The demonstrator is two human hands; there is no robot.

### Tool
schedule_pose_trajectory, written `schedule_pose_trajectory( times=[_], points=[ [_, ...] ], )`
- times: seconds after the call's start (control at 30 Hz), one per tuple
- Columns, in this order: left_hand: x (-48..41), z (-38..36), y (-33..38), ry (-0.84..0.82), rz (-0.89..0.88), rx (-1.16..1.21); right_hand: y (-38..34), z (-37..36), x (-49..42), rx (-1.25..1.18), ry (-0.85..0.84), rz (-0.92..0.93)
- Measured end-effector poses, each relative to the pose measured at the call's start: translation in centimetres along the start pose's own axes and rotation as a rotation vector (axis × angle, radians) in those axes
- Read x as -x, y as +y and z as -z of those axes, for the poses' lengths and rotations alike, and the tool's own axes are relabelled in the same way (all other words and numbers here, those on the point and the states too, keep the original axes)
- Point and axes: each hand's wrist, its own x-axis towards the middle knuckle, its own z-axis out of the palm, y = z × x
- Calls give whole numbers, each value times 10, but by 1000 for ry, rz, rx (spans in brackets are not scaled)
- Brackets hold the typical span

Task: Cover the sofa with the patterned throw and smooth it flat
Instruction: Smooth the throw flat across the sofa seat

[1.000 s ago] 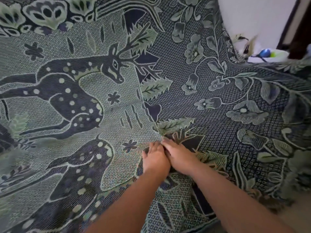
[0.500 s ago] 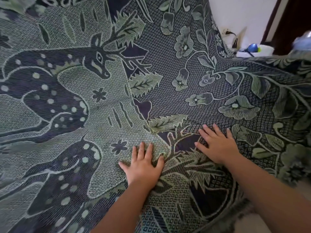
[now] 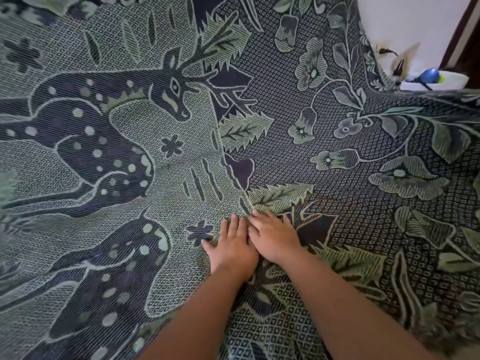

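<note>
**Patterned throw on sofa: draped, smoothing under way**

Item: dark navy and pale green woven throw (image 3: pixel 135 141), figured with spotted deer, serrated leaves and flowers.

Location: spread over the sofa, which it hides entirely. It fills nearly the whole view, rises at the top over what is probably the backrest, and drops at the lower right to a fringed edge (image 3: pixel 441 333).

Hands: left hand (image 3: pixel 231 252) and right hand (image 3: pixel 275 239) lie palms down with fingers straight. They are side by side and touching, pressed on the cloth near the front middle. Neither grips anything.

Progress: the covering step looks complete. Smoothing seems partly done. The deer panel on the left lies fairly even. Shallow ripples spread from the hands toward the upper right, and a soft fold runs up the centre beside the leaves.

Remaining, by judgement: press those ripples out toward the sides. The outer edges are out of view, so their state cannot be told.

Also present: white tub (image 3: pixel 446 80) holding a blue rounded object (image 3: pixel 428 74), upper right beyond the throw.
</note>
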Motion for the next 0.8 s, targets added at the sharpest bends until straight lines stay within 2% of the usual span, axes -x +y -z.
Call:
schedule_pose_trajectory(
  times=[0.17, 0.3, 0.47, 0.57, 0.67, 0.73, 0.8],
  points=[
    [-2, 1, -3, 3, 24, -21, 42, 13, 0, 116, -7, -158],
    [-2, 1, -5, -1, 43, -34, 87, 28, 18, 154, 52, -285],
    [2, 9, -1, 59, 29, -2, 110, 47, 34, 273, 56, -361],
    [5, 15, 17, 163, -12, 36, 96, 53, 41, 189, 149, -334],
    [7, 21, 54, 208, -125, 112, 74, 49, 47, 82, 249, -177],
    [12, 19, 79, 176, -208, 155, 69, 40, 51, 47, 195, -62],
    [16, 8, 94, 105, -270, 121, 75, 31, 55, 45, 99, -27]
  ],
)
